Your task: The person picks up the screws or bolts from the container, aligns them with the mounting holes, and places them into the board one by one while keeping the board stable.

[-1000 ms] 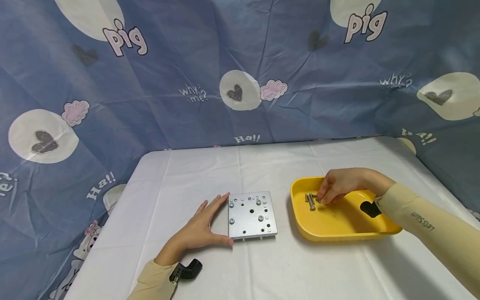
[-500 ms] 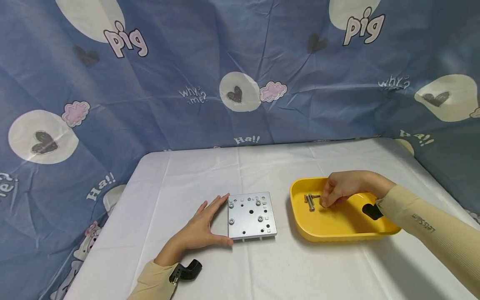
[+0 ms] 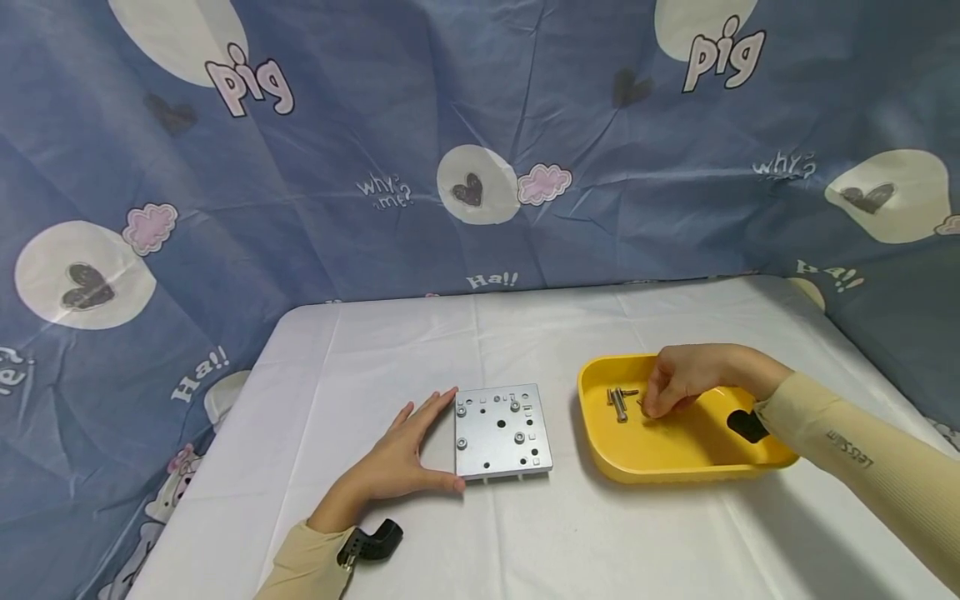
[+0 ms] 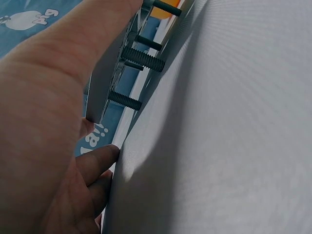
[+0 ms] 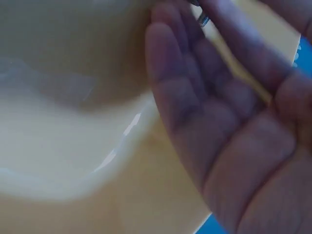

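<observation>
A square silver metal plate (image 3: 495, 454) with holes and several socket-head screws stands on the white table. My left hand (image 3: 401, 460) is spread along its left side, with the thumb at the near corner and a fingertip at the far corner. Under the plate, threaded screw shanks (image 4: 144, 58) stick out in the left wrist view. My right hand (image 3: 678, 383) reaches into the yellow tray (image 3: 675, 477), thumb and fingertips together at a small screw. Its thread (image 5: 204, 19) shows between the fingers in the right wrist view. Other metal screws (image 3: 618, 404) lie just left of those fingertips.
White cloth (image 3: 390, 350) covers the table. A blue patterned curtain (image 3: 337, 233) hangs behind and along the sides. The tray's raised walls surround the right hand, and a black wrist strap (image 3: 371, 542) sits on the left wrist.
My right hand has shifted slightly right and toward me inside the tray, away from the other screws. My left hand and the plate have stayed in place.
</observation>
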The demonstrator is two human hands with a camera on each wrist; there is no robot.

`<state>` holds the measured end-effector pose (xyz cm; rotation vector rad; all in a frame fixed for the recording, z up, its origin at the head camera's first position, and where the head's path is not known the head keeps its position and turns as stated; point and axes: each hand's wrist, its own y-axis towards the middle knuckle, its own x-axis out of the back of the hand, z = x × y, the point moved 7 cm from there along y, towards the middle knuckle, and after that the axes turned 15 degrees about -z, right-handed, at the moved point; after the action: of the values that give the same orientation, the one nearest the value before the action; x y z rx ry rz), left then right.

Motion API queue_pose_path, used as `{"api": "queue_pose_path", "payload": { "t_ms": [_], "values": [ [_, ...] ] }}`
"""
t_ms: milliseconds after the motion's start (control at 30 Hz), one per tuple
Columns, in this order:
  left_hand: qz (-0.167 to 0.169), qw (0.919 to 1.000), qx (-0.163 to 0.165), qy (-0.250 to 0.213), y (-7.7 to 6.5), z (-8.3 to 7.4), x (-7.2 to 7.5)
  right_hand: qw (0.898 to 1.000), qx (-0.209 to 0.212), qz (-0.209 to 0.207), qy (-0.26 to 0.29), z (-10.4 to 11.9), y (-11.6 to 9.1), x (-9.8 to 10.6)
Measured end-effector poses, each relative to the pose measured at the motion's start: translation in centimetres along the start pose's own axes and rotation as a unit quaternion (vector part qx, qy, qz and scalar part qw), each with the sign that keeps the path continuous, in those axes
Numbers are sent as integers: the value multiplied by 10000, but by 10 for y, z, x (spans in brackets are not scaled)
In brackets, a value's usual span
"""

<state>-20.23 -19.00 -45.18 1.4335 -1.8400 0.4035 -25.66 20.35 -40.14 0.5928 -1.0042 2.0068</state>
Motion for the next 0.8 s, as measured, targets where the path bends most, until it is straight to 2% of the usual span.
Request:
{"api": "queue_pose_path", "payload": {
  "t_ms": [133,233,367,800],
  "values": [
    [-7,10000,17,4,0,0,0,9968,-121,-612,-494,-2,-1,8],
    [-19,10000,25,-4,0,1,1,9927,-340,-881,-744,-5,0,10],
    [-5,10000,42,15,-1,1,0,9905,-409,-969,-882,-5,4,6],
    [24,10000,73,23,0,-1,0,9909,-192,-1000,-878,5,4,-1]
  ]
}}
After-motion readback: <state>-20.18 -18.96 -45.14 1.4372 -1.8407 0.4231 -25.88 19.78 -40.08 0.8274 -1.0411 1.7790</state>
